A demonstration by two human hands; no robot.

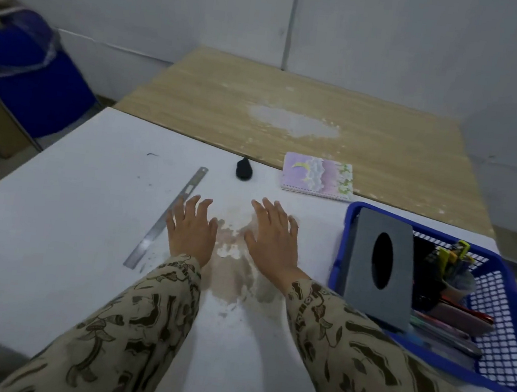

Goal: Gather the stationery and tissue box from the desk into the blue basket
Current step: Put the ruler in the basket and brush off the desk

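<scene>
Head view: your left hand (pixel 192 230) and right hand (pixel 273 234) both lie flat on the white desk (pixel 54 221), fingers spread, holding nothing. The steel ruler (pixel 167 217) lies just beside your left hand's outer edge, its long axis running from near-left to far-right. Left hand is clearly the nearer one. The notebook (pixel 317 176) and a small black object (pixel 243 169) sit farther ahead. The tissue box (pixel 380 264) stands tilted inside the blue basket (pixel 508 363), with pens (pixel 444 333) beside it.
</scene>
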